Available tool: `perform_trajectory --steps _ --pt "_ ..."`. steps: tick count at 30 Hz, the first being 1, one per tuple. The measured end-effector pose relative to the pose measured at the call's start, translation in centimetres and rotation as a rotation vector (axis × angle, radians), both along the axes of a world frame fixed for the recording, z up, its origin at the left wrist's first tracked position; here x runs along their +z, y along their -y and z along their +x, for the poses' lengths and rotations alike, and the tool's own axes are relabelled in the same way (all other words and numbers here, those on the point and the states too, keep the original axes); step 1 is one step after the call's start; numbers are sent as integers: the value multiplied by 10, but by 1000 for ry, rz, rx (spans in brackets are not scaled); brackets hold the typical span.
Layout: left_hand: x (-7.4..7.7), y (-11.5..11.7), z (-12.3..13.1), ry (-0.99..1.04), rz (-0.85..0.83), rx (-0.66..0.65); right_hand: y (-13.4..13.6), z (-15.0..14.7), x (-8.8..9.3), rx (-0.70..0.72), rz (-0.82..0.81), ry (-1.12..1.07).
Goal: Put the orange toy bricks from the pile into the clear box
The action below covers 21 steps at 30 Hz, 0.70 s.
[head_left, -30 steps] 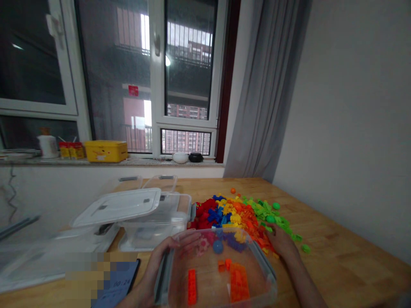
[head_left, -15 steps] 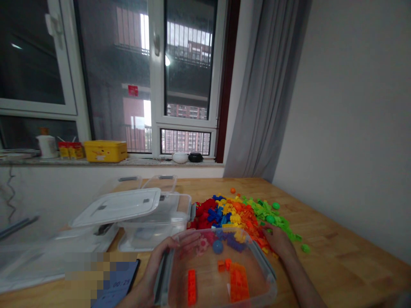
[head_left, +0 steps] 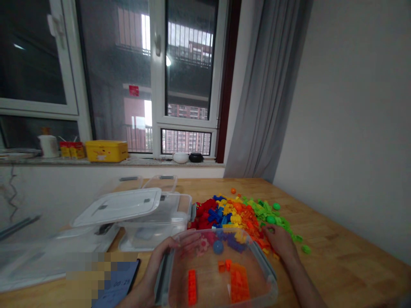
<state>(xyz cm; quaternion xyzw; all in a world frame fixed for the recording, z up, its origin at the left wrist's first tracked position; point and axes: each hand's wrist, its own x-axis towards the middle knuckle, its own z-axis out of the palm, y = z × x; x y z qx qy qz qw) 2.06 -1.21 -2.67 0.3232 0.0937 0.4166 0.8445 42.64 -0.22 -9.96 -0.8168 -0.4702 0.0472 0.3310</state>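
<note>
A clear plastic box (head_left: 208, 278) with grey side clips stands at the table's near edge. Through it show orange bricks (head_left: 239, 282) and a long orange brick (head_left: 192, 286). My left hand (head_left: 163, 256) grips its left side, the fingers spread behind its far wall. Beyond the box lies a heap of toy pieces sorted roughly by colour: red (head_left: 204, 212), blue (head_left: 218, 216), yellow, orange (head_left: 249, 218) and green (head_left: 268, 210). At the right edge of the orange pieces is my right hand (head_left: 279, 241), its fingers bent down among them; what they hold, if anything, is too small to tell.
Stacked clear containers and a white-rimmed lid (head_left: 118, 207) occupy the table's left side. A phone (head_left: 120, 280) lies near the front left. On the windowsill are a yellow box (head_left: 106, 151), a white pot (head_left: 180, 158) and a black pot (head_left: 195, 157). A grey curtain hangs behind.
The view has shifted very slightly. My right hand has barely moved at the orange pieces, and my left hand keeps its hold on the box.
</note>
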Motion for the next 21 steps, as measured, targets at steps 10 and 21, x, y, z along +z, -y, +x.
perform_trajectory --steps 10,21 --pt "-1 0 -1 17 -18 -16 2 -32 19 205 410 -676" --pt "-5 -2 -2 33 21 -19 49 -112 62 556 308 -1038"
